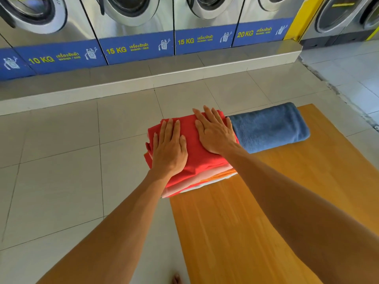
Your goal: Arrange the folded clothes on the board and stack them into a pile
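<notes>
Folded clothes (196,173), a red piece on top with pink, orange and white layers showing beneath, sit as a pile at the center of the frame, on the far left corner of the wooden board (256,212). The pile's left edge appears to hang past the board over the tiled floor (61,160).

Your left hand (169,149) lies flat on the left half of the red top piece, fingers spread and pressed down, pinching nothing. Your right hand (215,133) lies flat on the right half, grip likewise spread, palm down.

Just right of the pile, touching or nearly touching it, a folded blue towel (268,128) rests on the board toward the upper right. A row of washing machines (127,21) lines the top of the frame.

The pile looks soft and light, and its layers are likely to slide over one another, so pressing from above steadies it. To shift it, you would do best to take it from both sides low down, fingers under the bottom layer, rather than by the top piece alone. The towel looks thicker and plush; take it under its folded edges so that it keeps its shape.
</notes>
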Tool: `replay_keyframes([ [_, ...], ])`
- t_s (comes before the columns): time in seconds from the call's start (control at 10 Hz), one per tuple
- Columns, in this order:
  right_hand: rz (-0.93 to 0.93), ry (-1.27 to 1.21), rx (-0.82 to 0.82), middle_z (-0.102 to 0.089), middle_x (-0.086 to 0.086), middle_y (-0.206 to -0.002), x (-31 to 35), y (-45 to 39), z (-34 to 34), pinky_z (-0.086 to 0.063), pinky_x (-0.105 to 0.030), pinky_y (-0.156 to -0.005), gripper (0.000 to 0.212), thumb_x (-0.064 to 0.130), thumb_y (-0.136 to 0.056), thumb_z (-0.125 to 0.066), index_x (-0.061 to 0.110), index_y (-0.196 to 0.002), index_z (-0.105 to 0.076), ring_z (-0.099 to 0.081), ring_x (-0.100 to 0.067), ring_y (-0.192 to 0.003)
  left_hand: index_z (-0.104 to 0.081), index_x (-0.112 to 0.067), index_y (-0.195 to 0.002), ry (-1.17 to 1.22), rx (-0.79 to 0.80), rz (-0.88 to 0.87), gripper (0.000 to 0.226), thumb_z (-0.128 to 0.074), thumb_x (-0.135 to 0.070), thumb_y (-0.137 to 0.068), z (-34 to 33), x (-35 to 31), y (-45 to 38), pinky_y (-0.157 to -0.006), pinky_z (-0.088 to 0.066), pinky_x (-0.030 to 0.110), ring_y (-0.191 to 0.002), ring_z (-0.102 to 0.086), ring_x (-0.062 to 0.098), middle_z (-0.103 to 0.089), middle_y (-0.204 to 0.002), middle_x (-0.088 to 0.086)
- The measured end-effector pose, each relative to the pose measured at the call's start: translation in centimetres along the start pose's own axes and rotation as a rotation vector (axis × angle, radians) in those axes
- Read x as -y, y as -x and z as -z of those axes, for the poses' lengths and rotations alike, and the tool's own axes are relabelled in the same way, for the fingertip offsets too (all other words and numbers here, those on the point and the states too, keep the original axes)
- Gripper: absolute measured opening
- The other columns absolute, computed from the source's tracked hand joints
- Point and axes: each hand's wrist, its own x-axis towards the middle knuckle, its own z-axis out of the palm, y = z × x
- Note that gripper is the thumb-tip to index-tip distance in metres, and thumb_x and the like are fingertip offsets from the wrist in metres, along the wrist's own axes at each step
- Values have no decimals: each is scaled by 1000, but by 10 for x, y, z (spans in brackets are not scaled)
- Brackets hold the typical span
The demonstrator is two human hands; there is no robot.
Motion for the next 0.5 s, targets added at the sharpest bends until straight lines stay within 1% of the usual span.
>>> replay_keyframes([
  [0.1,1,-4,19,-2,8,-168,1,4,6,-1,-57,-123,53,52,-103,-9,46,-156,-7,1,-17,-155,-6,-19,-155,-8,97,-1,58,-14,-40,-102,12,-2,-5,-122,-3,46,-151,2,21,-2,-164,4],
  [0.2,38,-14,26,-1,5,-169,6,11,14,-3,-53,-124,55,49,-104,-12,39,-158,-7,3,-19,-155,3,-23,-155,-74,246,68,59,-14,-44,-102,31,-3,-4,-122,-4,48,-151,5,25,8,-163,8],
  [0.3,35,-13,-14,-3,3,-169,-3,32,20,-5,-51,-124,57,43,-106,-14,27,-160,-10,4,-18,-155,6,-24,-154,-65,231,226,61,-12,-47,-101,41,-1,19,-119,-5,52,-150,3,29,8,-163,9],
  [0.4,-24,-23,42,-4,3,-169,-25,58,32,-4,-54,-123,57,35,-106,-18,18,-160,-11,5,-17,-155,-4,-12,-154,-68,148,290,61,-17,-40,-102,43,-3,54,-119,-12,54,-150,-3,32,-1,-163,12],
  [0.5,19,-29,42,-17,1,-167,-45,84,47,-11,-55,-122,54,32,-106,-21,14,-157,-22,-1,-21,-155,-17,-1,-151,18,37,307,57,-25,-29,-102,52,-18,78,-119,-14,53,-149,-8,32,-10,-161,15],
])
